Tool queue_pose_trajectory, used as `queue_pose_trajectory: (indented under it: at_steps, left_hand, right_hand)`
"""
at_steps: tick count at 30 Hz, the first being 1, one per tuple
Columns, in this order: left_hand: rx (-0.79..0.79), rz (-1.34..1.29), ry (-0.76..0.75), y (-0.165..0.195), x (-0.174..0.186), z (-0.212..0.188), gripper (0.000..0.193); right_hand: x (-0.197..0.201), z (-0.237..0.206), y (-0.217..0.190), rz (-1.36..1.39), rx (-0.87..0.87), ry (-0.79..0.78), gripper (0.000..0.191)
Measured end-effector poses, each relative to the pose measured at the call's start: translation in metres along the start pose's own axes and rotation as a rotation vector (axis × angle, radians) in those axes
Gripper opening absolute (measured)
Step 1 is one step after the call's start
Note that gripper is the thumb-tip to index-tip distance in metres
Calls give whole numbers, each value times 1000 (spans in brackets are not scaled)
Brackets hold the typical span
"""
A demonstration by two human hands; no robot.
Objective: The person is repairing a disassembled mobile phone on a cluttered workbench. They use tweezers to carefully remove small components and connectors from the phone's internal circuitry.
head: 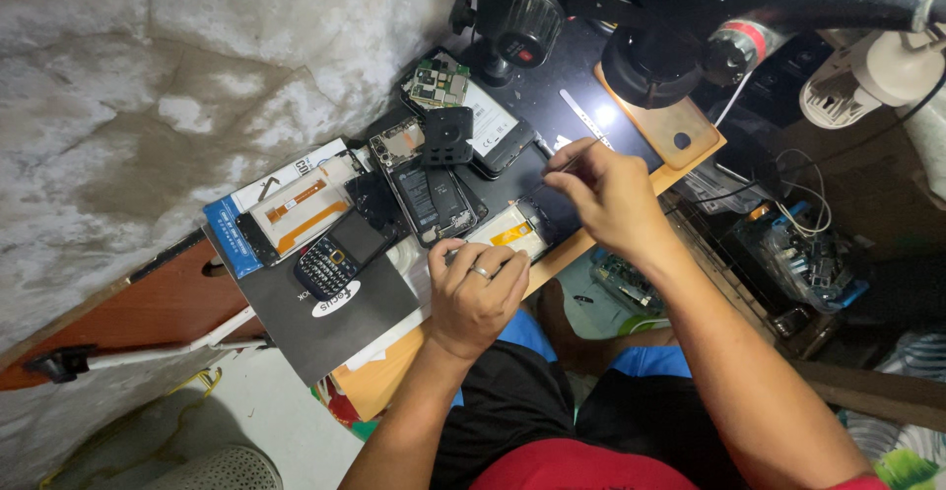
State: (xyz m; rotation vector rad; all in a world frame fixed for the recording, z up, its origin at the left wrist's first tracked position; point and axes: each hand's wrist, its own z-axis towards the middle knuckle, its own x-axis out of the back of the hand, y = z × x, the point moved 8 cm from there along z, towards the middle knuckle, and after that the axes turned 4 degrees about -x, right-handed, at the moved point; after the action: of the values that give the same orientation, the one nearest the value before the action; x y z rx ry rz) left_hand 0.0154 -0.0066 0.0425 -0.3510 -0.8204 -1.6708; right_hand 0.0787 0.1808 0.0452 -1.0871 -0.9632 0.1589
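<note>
The left hand (476, 296) lies palm down on the near edge of the desk (379, 377), its fingers pressed flat on an opened phone (507, 232) with a pale inner face and a small orange patch. A ring sits on one finger. That grip is a pressing hold, fingers together, not a pinch.

The right hand (608, 195) hovers just beyond and to the right of the left grip. Its fingertips are pinched on thin tweezers (564, 165), whose tip points away from the hand toward the dark mat (552, 106).

Just left of the left grip lies another opened phone (431, 199) showing its battery, with a small black camera module (448, 135) at its far end. Farther left lies a keypad phone (337, 257) on a grey sheet (325, 327), and beyond it a white and orange box (296, 209).

Beyond the right grip lies a green circuit board (439, 81), and above it hangs a black microscope (641, 47). To its right a wooden block (670, 126) lies at the mat's edge.
</note>
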Motion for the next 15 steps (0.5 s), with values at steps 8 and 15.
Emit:
queue_pose_trajectory:
  at_steps: [8, 15]
  left_hand:
    - [-20, 11, 7, 3, 4, 3, 8]
    - [9, 0, 12, -1, 3, 1, 6]
  right_hand:
    - [-2, -10, 51, 624, -315, 71, 13]
    - [11, -53, 27, 431, -253, 77, 11]
